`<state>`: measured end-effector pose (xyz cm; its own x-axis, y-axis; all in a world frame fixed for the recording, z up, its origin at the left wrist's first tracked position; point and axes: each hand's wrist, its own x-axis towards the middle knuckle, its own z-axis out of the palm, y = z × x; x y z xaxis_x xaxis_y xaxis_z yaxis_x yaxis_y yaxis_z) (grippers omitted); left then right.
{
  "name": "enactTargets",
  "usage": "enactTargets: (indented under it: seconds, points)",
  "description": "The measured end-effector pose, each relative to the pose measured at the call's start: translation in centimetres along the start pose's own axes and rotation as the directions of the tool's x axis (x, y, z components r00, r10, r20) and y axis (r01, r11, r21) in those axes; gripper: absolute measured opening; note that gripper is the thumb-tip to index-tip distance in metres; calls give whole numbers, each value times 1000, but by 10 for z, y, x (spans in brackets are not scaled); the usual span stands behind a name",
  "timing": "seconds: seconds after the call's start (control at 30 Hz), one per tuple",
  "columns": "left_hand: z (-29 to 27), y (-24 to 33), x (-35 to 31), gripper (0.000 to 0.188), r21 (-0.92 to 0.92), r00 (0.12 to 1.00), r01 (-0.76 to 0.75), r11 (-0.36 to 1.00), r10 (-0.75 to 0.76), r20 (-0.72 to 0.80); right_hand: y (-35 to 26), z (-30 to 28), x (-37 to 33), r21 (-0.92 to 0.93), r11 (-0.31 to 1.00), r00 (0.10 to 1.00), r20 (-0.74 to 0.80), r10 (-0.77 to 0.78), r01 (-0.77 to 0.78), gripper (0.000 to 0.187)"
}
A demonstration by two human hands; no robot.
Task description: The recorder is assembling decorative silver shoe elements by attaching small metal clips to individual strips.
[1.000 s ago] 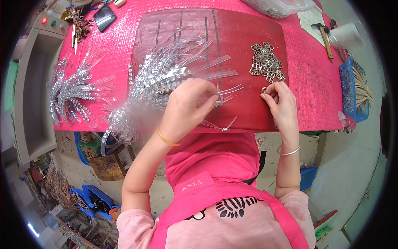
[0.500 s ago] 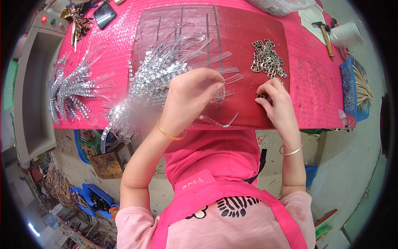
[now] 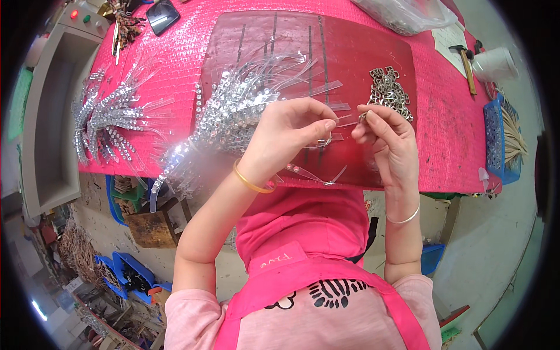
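My left hand (image 3: 291,131) is closed in a pinch on a clear plastic strap (image 3: 345,116), whose thin end points right. My right hand (image 3: 392,137) pinches a small metal buckle (image 3: 363,116) close to that end; whether they touch I cannot tell. Below the left fingertips another buckle (image 3: 325,142) shows, partly hidden. A heap of clear straps with silver rhinestones (image 3: 233,108) lies beside and under my left forearm. Behind my right hand is a pile of metal buckles (image 3: 389,90). Near the table's front edge lies a single strap (image 3: 303,171) with a buckle on its end.
The dark red mat (image 3: 361,46) lies on a pink-covered table (image 3: 449,128). A second bundle of rhinestone straps (image 3: 108,119) is at left, by a grey machine (image 3: 52,111). At right are a hammer (image 3: 468,70), a white cup (image 3: 496,64) and a blue basket (image 3: 494,131).
My right hand has come up and left from beside the buckle pile, bringing a buckle to the strap end. My left hand still pinches the strap. The whole view has shifted slightly.
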<state>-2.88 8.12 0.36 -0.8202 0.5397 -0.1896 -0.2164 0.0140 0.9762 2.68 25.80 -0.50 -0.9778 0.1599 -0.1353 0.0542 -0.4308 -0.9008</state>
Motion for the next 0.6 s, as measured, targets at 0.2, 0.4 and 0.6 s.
enactTargets:
  seconds: [0.2,0.4,0.6]
  points:
    - [-2,-3,-1,16,-86,997,57,995,-52,63,8,1,1,54,993,993,59,101,-104,16]
    - [2,-4,-1,16,-177,995,96,980,-90,38,18,8,-6,77,996,999,3,54,-54,16]
    - [2,-11,1,13,-155,997,80,985,-79,12,22,14,-9,3,999,997,-62,-39,39,15]
